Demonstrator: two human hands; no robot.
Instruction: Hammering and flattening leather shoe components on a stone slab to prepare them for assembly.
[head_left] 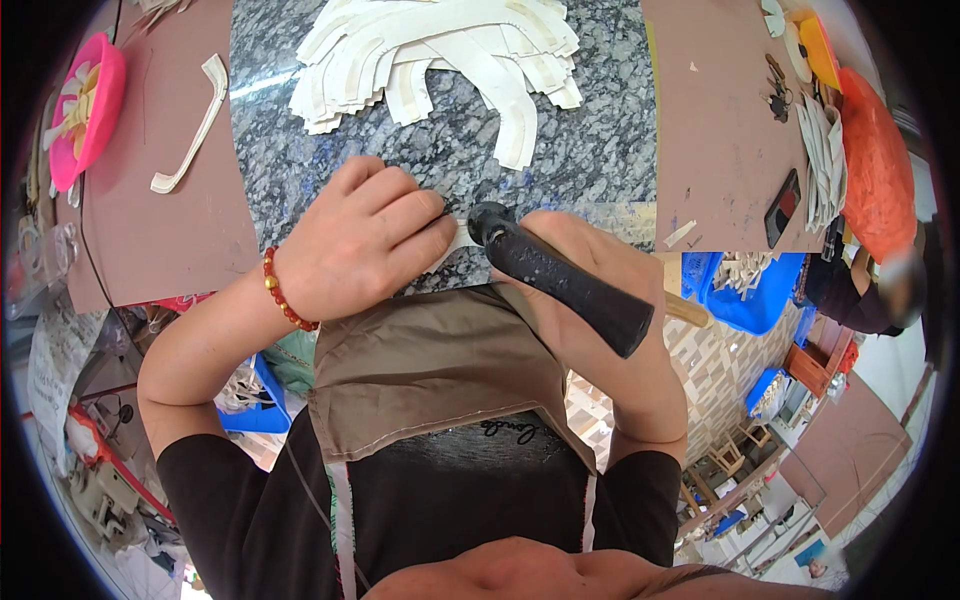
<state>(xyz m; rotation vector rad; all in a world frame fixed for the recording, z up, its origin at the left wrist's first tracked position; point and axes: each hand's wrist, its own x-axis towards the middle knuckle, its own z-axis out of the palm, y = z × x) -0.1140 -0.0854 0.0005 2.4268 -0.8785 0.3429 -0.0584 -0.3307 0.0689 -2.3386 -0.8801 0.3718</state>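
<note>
My left hand [365,235], with a red bead bracelet on its wrist, rests on the speckled stone slab [300,190]. Its fingers are bent down and pinch a small white strip [458,248], mostly hidden under them. Close beside it, my right hand [590,260] is closed around a black-headed hammer [570,285]. The hammer's round face is low over the strip; whether it touches cannot be made out. Beyond both hands lies a fanned pile of curved white pieces [430,55] with beige bands along their edges.
One curved strip [195,130] lies on the brown tabletop at left, near a pink basin [95,110]. At right are a phone [783,208], keys [777,90], stacked pale pieces [822,165] and a red bag [875,165]. A blue crate [755,305] stands below; another person [850,290] is beyond.
</note>
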